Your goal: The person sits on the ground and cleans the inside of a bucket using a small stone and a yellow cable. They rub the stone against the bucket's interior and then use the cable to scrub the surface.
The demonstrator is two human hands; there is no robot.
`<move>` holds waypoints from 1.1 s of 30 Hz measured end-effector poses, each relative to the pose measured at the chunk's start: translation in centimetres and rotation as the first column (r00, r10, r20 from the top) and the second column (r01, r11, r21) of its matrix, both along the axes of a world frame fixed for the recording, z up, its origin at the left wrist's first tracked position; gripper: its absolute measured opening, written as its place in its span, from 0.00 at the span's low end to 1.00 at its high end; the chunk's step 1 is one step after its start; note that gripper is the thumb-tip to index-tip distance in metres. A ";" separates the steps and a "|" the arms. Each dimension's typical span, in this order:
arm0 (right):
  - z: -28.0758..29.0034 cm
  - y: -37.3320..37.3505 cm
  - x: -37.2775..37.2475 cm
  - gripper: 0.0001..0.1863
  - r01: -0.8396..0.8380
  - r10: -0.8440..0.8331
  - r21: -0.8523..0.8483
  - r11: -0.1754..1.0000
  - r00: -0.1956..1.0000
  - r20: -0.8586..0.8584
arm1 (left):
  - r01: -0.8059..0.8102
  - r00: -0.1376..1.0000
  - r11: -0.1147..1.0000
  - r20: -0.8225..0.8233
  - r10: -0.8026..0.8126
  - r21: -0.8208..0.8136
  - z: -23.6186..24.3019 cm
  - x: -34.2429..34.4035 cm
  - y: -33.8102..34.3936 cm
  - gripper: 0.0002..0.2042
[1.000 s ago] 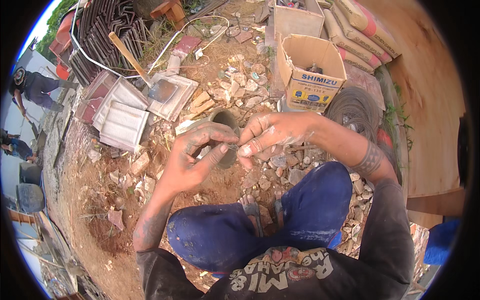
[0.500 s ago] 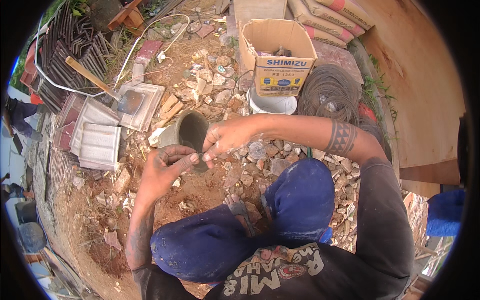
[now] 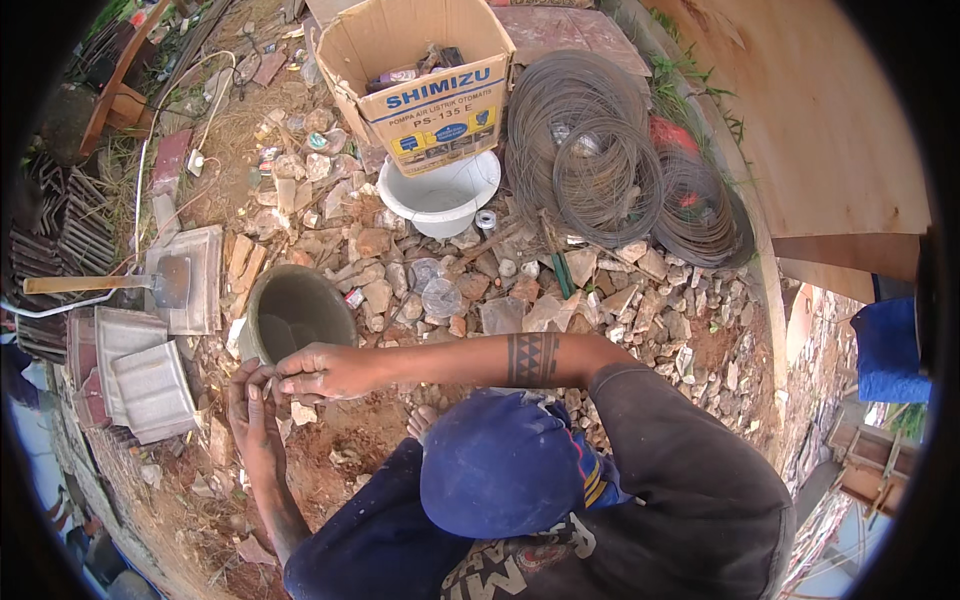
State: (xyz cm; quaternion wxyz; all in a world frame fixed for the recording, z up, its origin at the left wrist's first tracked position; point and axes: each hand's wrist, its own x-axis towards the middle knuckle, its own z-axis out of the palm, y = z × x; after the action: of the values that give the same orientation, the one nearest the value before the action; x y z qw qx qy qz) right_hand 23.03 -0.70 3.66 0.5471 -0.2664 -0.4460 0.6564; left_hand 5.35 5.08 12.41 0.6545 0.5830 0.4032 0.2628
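Observation:
My left hand [image 3: 256,402] and my right hand [image 3: 322,371] meet at the near side of a grey bucket [image 3: 322,292]. Fingertips of both are pinched together, and whatever lies between them is too small and covered to make out. Dry grey smears mark the skin. My tattooed right forearm reaches across from the right, while the left one rises from below. Inside the bucket, which tilts on the rubble, a dull grey inner surface shows.
Beyond the rubble [image 3: 480,290], a cardboard box [image 3: 445,115] sits over a white basin [image 3: 440,200]. Wire coils [image 3: 575,140] lie to its right. On the left, a wooden-handled flat-bladed tool [image 3: 172,282] rests on pale ribbed tiles [image 3: 155,395]. A wooden panel [image 3: 810,130] stands at right.
My view has swung rightward and leaned forward, so the box, bucket and coils sit further left. Both hands stay pinched together, now close against the bucket's near side. My raised knee covers more of the view.

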 end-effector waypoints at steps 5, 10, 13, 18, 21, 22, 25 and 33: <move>6.5 3.6 1.2 0.12 0.156 -0.234 -0.187 0.970 0.810 -0.538 | -0.118 0.978 0.987 0.156 0.135 -0.113 -3.9 4.2 -3.7 0.20; 8.9 1.3 9.1 0.12 0.119 -0.237 -0.339 0.933 0.913 -0.333 | -0.016 0.999 0.991 -0.044 0.022 0.130 2.3 5.6 -1.7 0.11; 10.3 -1.4 12.2 0.17 -0.200 0.097 -0.350 0.915 0.952 -0.290 | 0.001 0.990 0.943 -0.133 0.046 0.333 4.9 3.6 -1.0 0.09; 13.2 -3.7 12.8 0.17 -0.228 0.333 -0.512 0.828 0.935 0.123 | 0.100 0.963 0.884 -0.269 0.031 0.458 6.3 2.8 -2.5 0.05; 13.3 -3.6 12.0 0.19 -0.335 0.505 -0.575 0.746 0.848 0.162 | 0.192 0.930 0.752 -0.362 0.067 0.631 7.6 2.7 -3.3 0.05; 13.5 -3.7 11.5 0.18 -0.365 0.509 -0.579 0.729 0.855 0.101 | 0.204 0.927 0.692 -0.363 0.090 0.693 7.9 2.6 -3.3 0.05; 14.1 -3.7 10.9 0.17 -0.532 0.591 -0.587 0.610 0.799 -0.110 | 0.221 0.949 0.643 -0.313 0.031 0.733 8.5 1.6 -2.7 0.05; 12.1 -3.8 6.6 0.12 -0.750 0.584 -0.168 0.640 0.617 -0.528 | 0.087 0.996 0.611 -0.084 -0.033 0.787 7.1 0.0 -0.6 0.05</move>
State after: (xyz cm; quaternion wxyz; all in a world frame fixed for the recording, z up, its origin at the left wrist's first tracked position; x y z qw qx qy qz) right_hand 29.61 -4.50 15.74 0.2786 -0.0254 -0.2486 0.9273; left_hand 5.39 4.45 19.55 0.3272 0.8323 0.2466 0.3734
